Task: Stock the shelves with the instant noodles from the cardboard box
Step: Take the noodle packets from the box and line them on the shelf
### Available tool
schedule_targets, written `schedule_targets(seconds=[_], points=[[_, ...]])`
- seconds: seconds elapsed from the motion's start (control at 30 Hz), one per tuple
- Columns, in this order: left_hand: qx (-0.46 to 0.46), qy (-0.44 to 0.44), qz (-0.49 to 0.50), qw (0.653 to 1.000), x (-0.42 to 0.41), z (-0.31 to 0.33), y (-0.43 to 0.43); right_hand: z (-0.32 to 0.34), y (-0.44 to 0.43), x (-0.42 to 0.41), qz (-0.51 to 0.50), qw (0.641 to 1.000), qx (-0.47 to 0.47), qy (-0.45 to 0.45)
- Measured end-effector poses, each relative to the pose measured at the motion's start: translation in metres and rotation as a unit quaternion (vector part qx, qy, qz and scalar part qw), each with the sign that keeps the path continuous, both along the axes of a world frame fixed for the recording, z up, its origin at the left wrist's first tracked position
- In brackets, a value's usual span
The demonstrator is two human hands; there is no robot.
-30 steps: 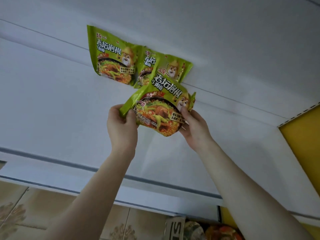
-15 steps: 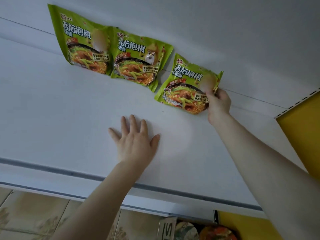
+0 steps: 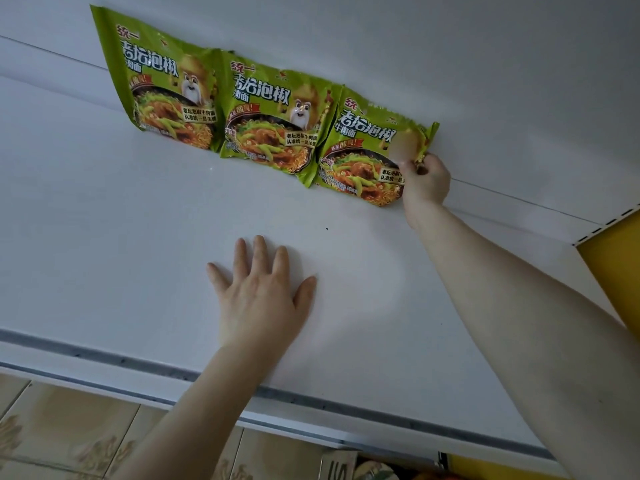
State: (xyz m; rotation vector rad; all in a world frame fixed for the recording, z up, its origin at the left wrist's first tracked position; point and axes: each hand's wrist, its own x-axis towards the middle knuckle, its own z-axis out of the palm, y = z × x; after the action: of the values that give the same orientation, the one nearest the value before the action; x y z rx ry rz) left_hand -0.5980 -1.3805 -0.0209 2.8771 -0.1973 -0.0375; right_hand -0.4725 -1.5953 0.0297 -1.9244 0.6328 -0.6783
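Your right hand point(image 3: 425, 180) pinches the corner of a shiny green noodle packet point(image 3: 367, 157), standing last in a row of three on the flat white shelf point(image 3: 138, 237). Your left hand point(image 3: 259, 292) lies spread flat on it.

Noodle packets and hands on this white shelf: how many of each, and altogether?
Green noodle packets: 3
Hands: 2, left hand flat on the shelf, right hand pinching the rightmost packet
Total: 5

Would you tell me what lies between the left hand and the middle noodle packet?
Head view: only bare white shelf between the left hand and the middle noodle packet.
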Motion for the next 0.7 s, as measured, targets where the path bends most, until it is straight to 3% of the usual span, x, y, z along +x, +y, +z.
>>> schedule_targets(seconds=[0.7], points=[[0.004, -0.010, -0.001, 1.000, 0.000, 0.000, -0.001, -0.010, -0.002, -0.008, -0.006, 0.999, -0.003, 0.047]])
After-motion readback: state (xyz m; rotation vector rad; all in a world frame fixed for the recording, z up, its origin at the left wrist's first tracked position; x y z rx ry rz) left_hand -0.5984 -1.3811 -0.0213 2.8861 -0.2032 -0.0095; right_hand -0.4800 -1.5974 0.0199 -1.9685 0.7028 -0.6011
